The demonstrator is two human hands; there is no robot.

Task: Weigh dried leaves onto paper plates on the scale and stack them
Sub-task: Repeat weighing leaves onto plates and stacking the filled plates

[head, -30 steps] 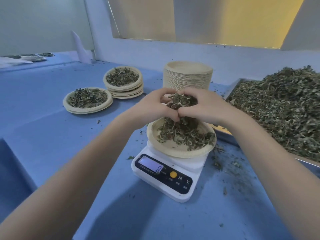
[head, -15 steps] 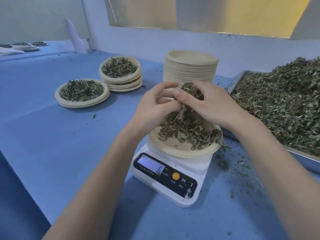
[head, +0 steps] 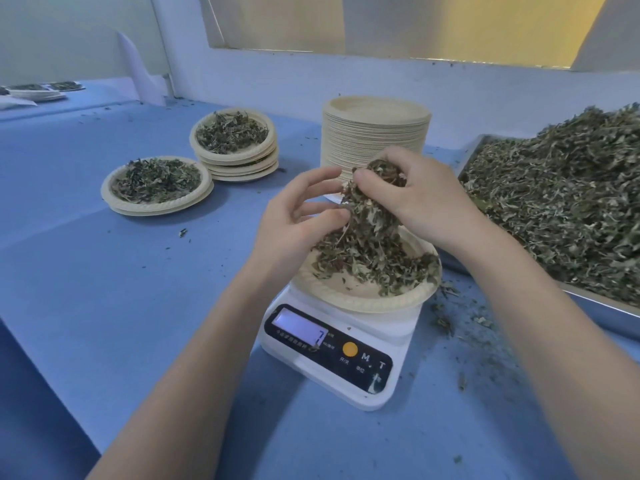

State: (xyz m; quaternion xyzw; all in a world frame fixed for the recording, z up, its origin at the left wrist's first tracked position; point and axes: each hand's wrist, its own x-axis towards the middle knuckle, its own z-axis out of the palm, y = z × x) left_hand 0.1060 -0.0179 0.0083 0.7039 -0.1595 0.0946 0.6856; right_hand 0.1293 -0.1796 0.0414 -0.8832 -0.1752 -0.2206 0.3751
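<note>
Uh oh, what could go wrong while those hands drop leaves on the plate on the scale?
1. The right hand holds a clump of dried leaves above the paper plate; bits may fall off the rim, like the crumbs already on the blue table.
2. Too much may drop at once, so the scale display might overshoot.
3. The left hand hovers close and could bump the plate, spoiling the reading.

Blue table [head: 104,306] bearing: white scale [head: 332,358] centre frame, empty-plate stack [head: 375,133] behind, two filled-plate stacks [head: 156,185] [head: 233,143] upper left, leaf tray [head: 588,310] (metal) right, scattered crumbs [head: 450,320].
</note>
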